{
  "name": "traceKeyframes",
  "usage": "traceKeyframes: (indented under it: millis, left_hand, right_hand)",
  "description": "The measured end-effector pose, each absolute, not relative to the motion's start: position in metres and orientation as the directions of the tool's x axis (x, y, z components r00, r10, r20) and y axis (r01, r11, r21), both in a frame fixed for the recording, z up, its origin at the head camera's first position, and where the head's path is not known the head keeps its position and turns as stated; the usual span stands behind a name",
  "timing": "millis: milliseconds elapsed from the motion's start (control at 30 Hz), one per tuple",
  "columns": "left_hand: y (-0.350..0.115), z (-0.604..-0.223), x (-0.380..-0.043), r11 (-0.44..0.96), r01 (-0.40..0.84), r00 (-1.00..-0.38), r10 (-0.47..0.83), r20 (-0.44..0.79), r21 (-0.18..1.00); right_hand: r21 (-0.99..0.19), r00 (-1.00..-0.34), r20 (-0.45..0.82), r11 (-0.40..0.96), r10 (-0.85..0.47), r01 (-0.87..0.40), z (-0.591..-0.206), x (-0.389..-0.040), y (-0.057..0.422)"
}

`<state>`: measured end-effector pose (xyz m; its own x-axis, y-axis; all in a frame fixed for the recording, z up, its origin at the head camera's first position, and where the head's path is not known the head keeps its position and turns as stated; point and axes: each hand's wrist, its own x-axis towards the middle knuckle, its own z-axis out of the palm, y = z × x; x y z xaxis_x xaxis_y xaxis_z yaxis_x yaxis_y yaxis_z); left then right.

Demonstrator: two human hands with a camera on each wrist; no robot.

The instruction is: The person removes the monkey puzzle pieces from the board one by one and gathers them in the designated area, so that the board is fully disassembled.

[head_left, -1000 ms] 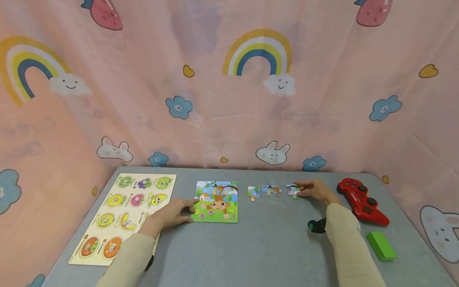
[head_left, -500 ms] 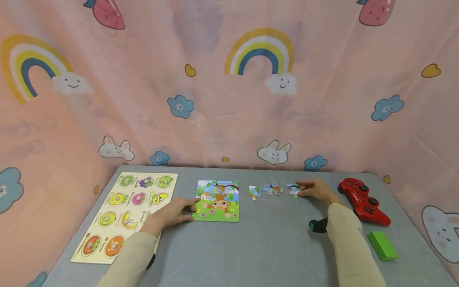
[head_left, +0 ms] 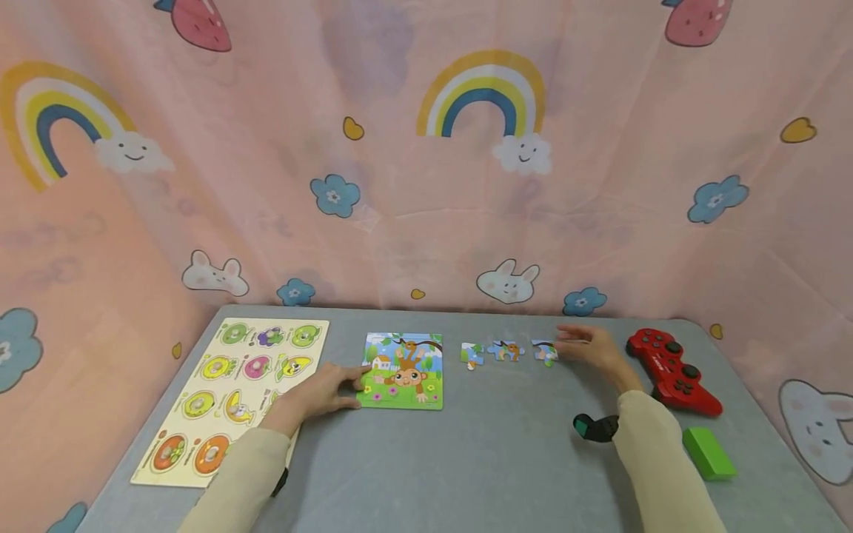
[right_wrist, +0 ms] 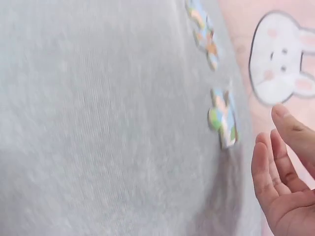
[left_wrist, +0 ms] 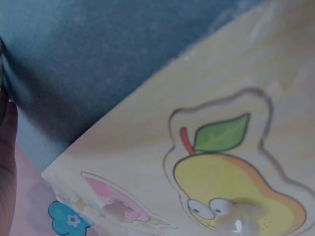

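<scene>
My left hand [head_left: 323, 392] rests at the left side of a square monkey jigsaw puzzle [head_left: 403, 370], index fingertip and thumb touching its left edge. Only a sliver of that hand's fingers [left_wrist: 7, 152] shows in the left wrist view. To the right of the puzzle lie three loose jigsaw pieces: a left piece [head_left: 472, 354], a middle piece [head_left: 506, 352] and a right piece [head_left: 544, 352]. Just beyond the right piece, my right hand [head_left: 593, 348] is raised with nothing in it. The right wrist view shows its fingers [right_wrist: 263, 167] and thumb spread apart, away from the right piece [right_wrist: 224, 120].
A cream fruit puzzle board [head_left: 280, 392] lies on the left, partly under my left forearm. On the right are a red game controller [head_left: 674, 372] and a green block [head_left: 708, 453]. A pink patterned curtain [head_left: 400, 244] hangs behind the grey table [head_left: 466, 466].
My right hand has let go of the right jigsaw piece and drawn up and slightly away to the right. The piece stays in place. My left hand stays at the puzzle.
</scene>
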<state>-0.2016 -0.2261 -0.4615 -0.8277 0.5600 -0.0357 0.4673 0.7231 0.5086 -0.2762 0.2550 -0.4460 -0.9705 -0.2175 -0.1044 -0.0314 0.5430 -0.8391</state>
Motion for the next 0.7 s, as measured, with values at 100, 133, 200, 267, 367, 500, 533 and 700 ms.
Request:
traceKeyframes:
  millis: [100,133,200,267,367,500,533,700]
  left_hand:
    - [-0.226,-0.461,-0.201,0.714,0.464,-0.826,0.563,-0.036,0.524]
    - [-0.226,-0.461,-0.201,0.712,0.465,-0.825,0.565,-0.035,0.527]
    - [-0.227,-0.461,-0.201,0.708,0.466,-0.823,0.567,-0.034,0.531]
    - [-0.227,-0.461,-0.201,0.705,0.468,-0.822,0.568,-0.030,0.533]
    - [-0.227,-0.461,-0.201,0.701,0.467,-0.823,0.568,-0.025,0.539]
    - [-0.228,-0.461,-0.201,0.700,0.465,-0.824,0.566,-0.023,0.542]
    - [-0.228,-0.461,-0.201,0.703,0.464,-0.825,0.564,-0.024,0.539]
    - [-0.227,-0.461,-0.200,0.712,0.466,-0.828,0.560,-0.024,0.525]
  right_hand:
    - [-0.841,-0.970,-0.109,0.540,-0.218,-0.027,-0.442,-0.273,0.248]
    - [-0.845,-0.968,-0.115,0.534,-0.223,-0.023,-0.441,-0.272,0.245]
    - [-0.860,-0.965,-0.124,0.510,-0.232,-0.012,-0.441,-0.270,0.238]
    - [-0.887,-0.959,-0.131,0.462,-0.252,-0.001,-0.441,-0.268,0.230]
    - [-0.923,-0.951,-0.127,0.385,-0.282,0.009,-0.445,-0.265,0.216]
    - [-0.957,-0.942,-0.126,0.287,-0.310,0.034,-0.449,-0.259,0.194]
    - [-0.966,-0.940,-0.130,0.253,-0.316,0.048,-0.450,-0.257,0.188]
    - [-0.983,-0.915,-0.174,0.122,-0.363,0.138,-0.449,-0.247,0.157]
